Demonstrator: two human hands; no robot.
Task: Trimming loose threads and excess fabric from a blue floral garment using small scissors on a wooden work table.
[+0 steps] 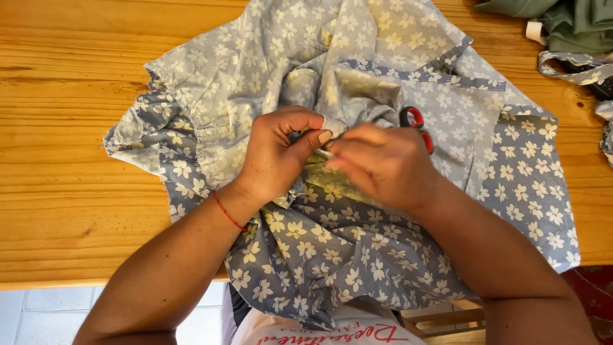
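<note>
Fabric [357, 249], blue with white flowers, lies bunched on the wooden surface [64, 128]. My left hand [274, 156] fingers pinch a fold at its middle; my right hand [383, 163] fingers close there too, red-handled scissors [416, 122] just behind.

hands [281, 153] pinching floral garment [357, 255], wooden table [64, 128]

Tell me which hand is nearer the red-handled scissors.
Right. The right hand lies directly beside the scissors, partly covering them. The left hand pinches the flowered blue cloth on the far side of the right hand.
</note>
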